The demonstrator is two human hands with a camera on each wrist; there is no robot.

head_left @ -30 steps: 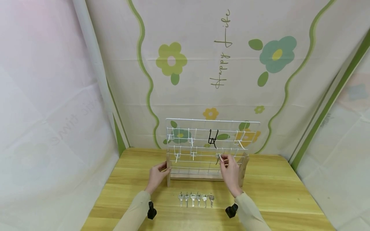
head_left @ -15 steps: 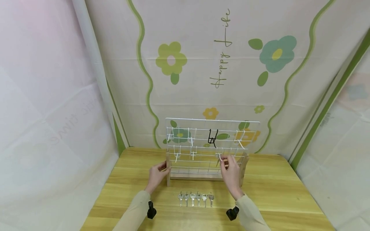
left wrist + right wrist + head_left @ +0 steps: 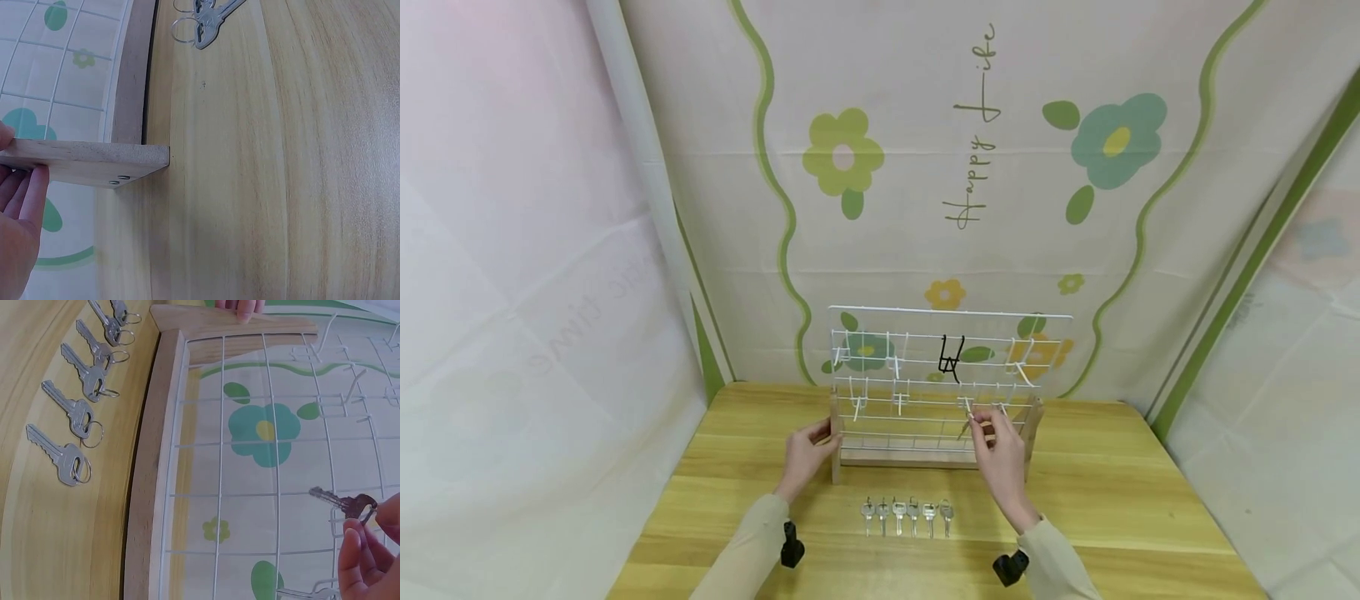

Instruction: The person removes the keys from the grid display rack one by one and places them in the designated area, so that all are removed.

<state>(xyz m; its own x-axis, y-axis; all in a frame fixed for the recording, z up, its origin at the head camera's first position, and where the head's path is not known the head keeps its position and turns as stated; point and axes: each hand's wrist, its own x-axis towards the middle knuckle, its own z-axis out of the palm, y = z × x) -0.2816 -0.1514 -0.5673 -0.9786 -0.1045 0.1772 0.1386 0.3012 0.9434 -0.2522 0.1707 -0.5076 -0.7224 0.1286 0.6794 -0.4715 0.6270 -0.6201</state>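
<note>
My left hand [image 3: 805, 458] holds the left wooden upright [image 3: 81, 162] of a stand, thumb on one face and fingers on the other. The stand carries a white wire grid [image 3: 951, 312]. Thumb and fingertips of my right hand [image 3: 1002, 454] pinch a silver key [image 3: 356, 506] by its head and ring, the blade pointing out to the left in the right wrist view. The key is in front of the grid, just below a white hook [image 3: 967, 404] of the lower row. Part of its ring is hidden by my fingers.
Several keys with rings [image 3: 899, 512] lie in a row on the wooden table [image 3: 1120, 483], in front of the stand. More white hooks [image 3: 896, 367] and one black hook [image 3: 951, 358] hang on the grid. Behind it hangs a flower-printed cloth [image 3: 895, 242].
My right hand has drawn slightly down and back from the hook, with the key still pinched in it. The left hand stays on the upright.
</note>
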